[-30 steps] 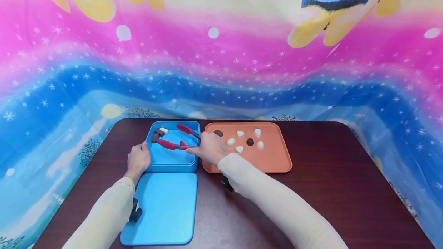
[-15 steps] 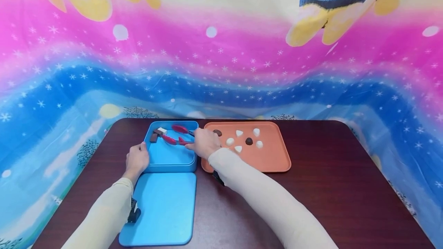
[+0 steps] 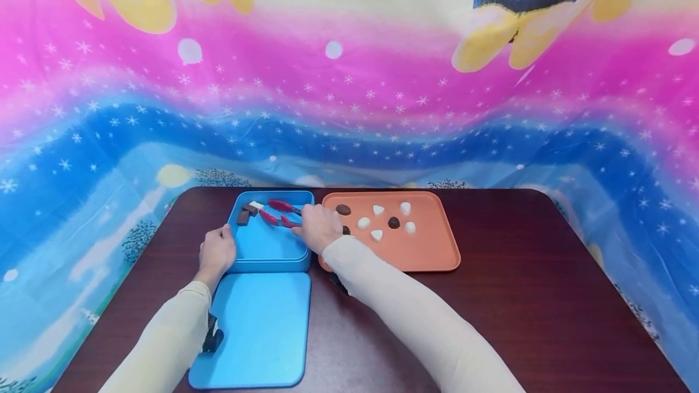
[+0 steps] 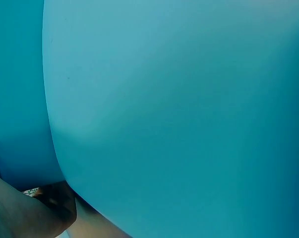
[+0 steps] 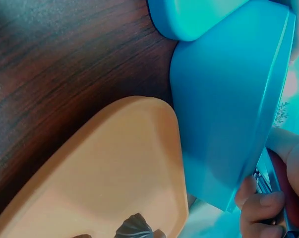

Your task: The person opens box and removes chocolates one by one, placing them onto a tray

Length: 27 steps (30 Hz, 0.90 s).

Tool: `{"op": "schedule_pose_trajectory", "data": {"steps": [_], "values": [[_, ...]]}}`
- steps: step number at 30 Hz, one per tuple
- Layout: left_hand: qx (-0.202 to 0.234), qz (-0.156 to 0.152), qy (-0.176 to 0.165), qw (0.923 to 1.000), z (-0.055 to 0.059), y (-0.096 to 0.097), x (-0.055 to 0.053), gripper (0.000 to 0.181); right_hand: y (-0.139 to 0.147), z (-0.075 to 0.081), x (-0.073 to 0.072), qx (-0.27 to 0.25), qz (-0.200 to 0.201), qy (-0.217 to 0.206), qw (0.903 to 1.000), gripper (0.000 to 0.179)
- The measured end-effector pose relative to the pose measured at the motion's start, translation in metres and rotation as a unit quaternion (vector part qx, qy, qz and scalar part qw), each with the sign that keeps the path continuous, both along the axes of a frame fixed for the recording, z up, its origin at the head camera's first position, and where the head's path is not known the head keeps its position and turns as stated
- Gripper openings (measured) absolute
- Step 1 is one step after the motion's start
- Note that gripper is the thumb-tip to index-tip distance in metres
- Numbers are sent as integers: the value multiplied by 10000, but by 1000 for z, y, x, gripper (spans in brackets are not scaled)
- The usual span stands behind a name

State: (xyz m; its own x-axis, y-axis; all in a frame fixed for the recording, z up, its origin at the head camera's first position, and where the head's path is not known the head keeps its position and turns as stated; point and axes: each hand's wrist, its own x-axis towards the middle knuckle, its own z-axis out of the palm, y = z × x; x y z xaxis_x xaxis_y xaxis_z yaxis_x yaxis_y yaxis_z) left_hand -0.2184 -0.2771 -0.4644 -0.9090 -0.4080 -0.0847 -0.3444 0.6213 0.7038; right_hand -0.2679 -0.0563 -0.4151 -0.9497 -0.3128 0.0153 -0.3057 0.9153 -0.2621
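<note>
My left hand (image 3: 216, 251) grips the left wall of a blue box (image 3: 273, 262), thumb at its rim. My right hand (image 3: 322, 227) holds red-tipped tongs (image 3: 281, 205) over the box's right side; in the right wrist view its fingers (image 5: 266, 199) curl around the handles. The two tips of the tongs stand slightly apart, just right of a small white piece (image 3: 255, 205). Beside that piece, in the box's back left corner, lie brown chocolate-like blocks (image 3: 243, 218). The left wrist view is mostly filled by blue surfaces.
Right of the box lies an orange tray (image 3: 426, 256) with several white and dark brown chocolate-like pieces, among them a ridged dark one (image 5: 134, 227). A flat blue lid (image 3: 256, 332) rests in front of the box on the dark wooden table (image 3: 519, 296). A printed cloth hangs behind.
My right hand has shifted left, and a dark piece on the tray shows beside it. The tips of the tongs have drawn closer together near the white piece. My left hand stays put.
</note>
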Motion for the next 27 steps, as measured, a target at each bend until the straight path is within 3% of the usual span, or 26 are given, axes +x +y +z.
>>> {"op": "schedule_pose_trajectory", "data": {"steps": [10, 22, 27], "values": [[35, 18, 22, 10000, 0, 0, 0, 51, -9, 2, 1, 461, 203, 475, 9976, 36], [-38, -3, -8, 10000, 1, 0, 1, 50, -4, 2, 2, 406, 253, 260, 9985, 29], [-66, -62, -10, 10000, 1, -1, 0, 50, 4, 1, 4, 471, 248, 487, 9974, 28]]}}
